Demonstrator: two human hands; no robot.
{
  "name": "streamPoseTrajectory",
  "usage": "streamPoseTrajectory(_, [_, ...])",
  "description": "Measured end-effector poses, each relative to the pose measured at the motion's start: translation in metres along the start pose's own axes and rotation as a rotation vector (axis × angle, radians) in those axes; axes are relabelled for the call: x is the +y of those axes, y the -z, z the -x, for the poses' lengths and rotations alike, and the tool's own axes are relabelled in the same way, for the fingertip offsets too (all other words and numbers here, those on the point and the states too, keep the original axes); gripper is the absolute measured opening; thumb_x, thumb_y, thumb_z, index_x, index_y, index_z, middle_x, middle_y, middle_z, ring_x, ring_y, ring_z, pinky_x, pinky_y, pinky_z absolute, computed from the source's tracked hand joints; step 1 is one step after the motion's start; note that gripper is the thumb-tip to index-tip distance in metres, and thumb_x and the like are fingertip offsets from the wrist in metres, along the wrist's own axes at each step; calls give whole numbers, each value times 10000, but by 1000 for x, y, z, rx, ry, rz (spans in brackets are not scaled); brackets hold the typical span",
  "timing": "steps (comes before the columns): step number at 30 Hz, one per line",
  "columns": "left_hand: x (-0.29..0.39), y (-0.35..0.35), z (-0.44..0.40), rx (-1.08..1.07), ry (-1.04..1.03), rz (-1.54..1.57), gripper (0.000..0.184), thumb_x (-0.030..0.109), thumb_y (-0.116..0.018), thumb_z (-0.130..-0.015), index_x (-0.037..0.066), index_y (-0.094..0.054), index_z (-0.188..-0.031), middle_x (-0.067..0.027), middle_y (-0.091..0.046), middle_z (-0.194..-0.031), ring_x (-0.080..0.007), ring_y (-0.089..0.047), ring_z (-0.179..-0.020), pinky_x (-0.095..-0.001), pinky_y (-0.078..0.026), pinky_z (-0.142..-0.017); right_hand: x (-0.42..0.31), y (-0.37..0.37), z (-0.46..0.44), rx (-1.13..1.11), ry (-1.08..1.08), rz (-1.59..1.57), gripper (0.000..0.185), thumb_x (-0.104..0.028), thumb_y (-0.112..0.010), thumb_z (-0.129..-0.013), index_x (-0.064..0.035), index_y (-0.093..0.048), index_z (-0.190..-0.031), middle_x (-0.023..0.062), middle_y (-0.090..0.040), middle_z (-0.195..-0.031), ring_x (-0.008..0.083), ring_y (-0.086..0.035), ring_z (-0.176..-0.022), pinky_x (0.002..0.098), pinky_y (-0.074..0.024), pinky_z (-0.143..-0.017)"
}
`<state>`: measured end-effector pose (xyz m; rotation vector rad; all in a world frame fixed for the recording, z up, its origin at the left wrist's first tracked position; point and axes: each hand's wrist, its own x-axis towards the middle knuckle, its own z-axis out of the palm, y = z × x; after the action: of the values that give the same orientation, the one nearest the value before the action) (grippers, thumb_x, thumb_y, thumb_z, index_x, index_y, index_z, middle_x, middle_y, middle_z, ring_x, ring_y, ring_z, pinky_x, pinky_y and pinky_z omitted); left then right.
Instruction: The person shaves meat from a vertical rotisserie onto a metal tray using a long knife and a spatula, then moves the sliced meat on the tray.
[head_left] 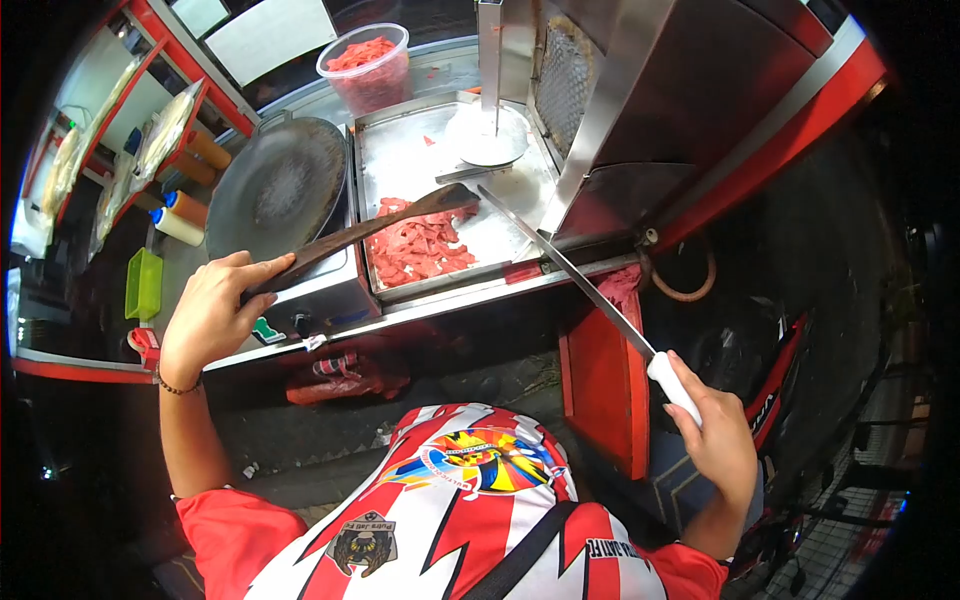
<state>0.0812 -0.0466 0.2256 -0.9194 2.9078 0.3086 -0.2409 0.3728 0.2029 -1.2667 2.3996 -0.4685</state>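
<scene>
My left hand (220, 305) is closed round the handle of a dark wooden spatula (370, 228), whose blade reaches over the metal tray (385, 150). Red sliced meat (415, 248) lies in the tray's near left part, partly under the spatula. In my right hand (712, 425) is the white handle of a long knife (585, 285). The knife's blade points up and left, with its tip over the tray, close to the spatula's end and apart from the meat.
A black wok (280, 185) sits left of the tray. Behind it stands a clear tub (368, 75) of red meat. A vertical spit with a round white base (488, 137) adjoins the steel grill housing (640, 130). Bottles (178, 227) and a green basket (144, 284) are at left.
</scene>
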Motion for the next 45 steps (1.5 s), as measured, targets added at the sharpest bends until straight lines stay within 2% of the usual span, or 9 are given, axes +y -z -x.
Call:
streamPoseTrajectory(10, [-1, 19, -1, 39, -65, -115, 527, 60, -761, -803, 115, -735, -1327, -173, -582, -843, -395, -597, -771, -482, -457, -714, 3, -27, -20, -18, 39, 28, 636, -92, -698, -952, -80, -491, -1554, 270, -714, -944, 452, -695, -824, 523, -531, -736])
streamPoseTrajectory(17, [3, 27, -25, -65, -55, -151, 540, 91, -784, -801, 139, -736, -1337, -163, -638, -918, -387, -629, -896, -479, -472, -812, 1, -31, -30, -29, 75, 43, 638, -79, -698, -949, -61, -484, -1550, 277, -714, -963, 454, -698, -836, 525, -533, -732])
streamPoseTrajectory(20, [-5, 27, -32, -34, -132, -133, 493, 102, -777, -828, 150, -744, -1317, -159, -660, -921, -386, -653, -887, -492, -493, -782, -1, -32, -31, -21, 65, 43, 640, -74, -696, -948, -58, -480, -1550, 278, -715, -968, 455, -700, -841, 527, -536, -733])
streamPoseTrajectory(23, [-3, 30, -36, -78, -96, -117, 542, 87, -783, -806, 148, -734, -1343, -160, -668, -945, -380, -643, -925, -473, -489, -838, -2, -33, -31, -13, 67, 40, 643, -76, -694, -950, -57, -474, -1553, 278, -715, -967, 456, -700, -841, 529, -538, -734])
streamPoseTrajectory(29, [-14, 28, -44, -67, -174, -125, 505, 103, -778, -826, 153, -740, -1327, -165, -699, -983, -385, -668, -942, -476, -522, -835, -1, -40, -36, -31, 66, 65, 648, -88, -692, -954, -58, -465, -1560, 274, -717, -942, 452, -703, -829, 533, -544, -738])
streamPoseTrajectory(32, [-12, 32, -51, -119, -149, -74, 547, 61, -779, -801, 112, -728, -1343, -196, -733, -1099, -376, -669, -1026, -455, -509, -934, 0, -41, -39, -41, 69, 94, 649, -91, -689, -957, -61, -462, -1565, 270, -717, -916, 447, -705, -812, 537, -543, -732])
streamPoseTrajectory(35, [-16, 30, -61, -123, -140, 18, 509, 60, -787, -783, 118, -760, -1289, -207, -749, -1033, -404, -679, -986, -465, -530, -876, 2, -43, -43, -24, 109, 100, 647, -102, -681, -966, -69, -457, -1572, 261, -712, -884, 445, -703, -785, 538, -543, -721])
streamPoseTrajectory(41, [-15, 34, -69, -114, -158, -62, 497, 36, -783, -786, 118, -764, -1277, -219, -748, -999, -421, -686, -953, -484, -534, -852, -1, -40, -44, -40, 114, 224, 629, -131, -668, -980, -100, -466, -1575, 242, -704, -854, 438, -699, -749, 531, -558, -712])
streamPoseTrajectory(45, [-1, 42, -73, -180, -22, -89, 512, 49, -785, -791, 147, -763, -1294, -207, -751, -1037, -400, -679, -994, -471, -519, -895, -16, -7, -33, -96, 70, 363, 615, -132, -660, -983, -117, -478, -1570, 240, -705, -869, 430, -704, -743, 526, -568, -712])
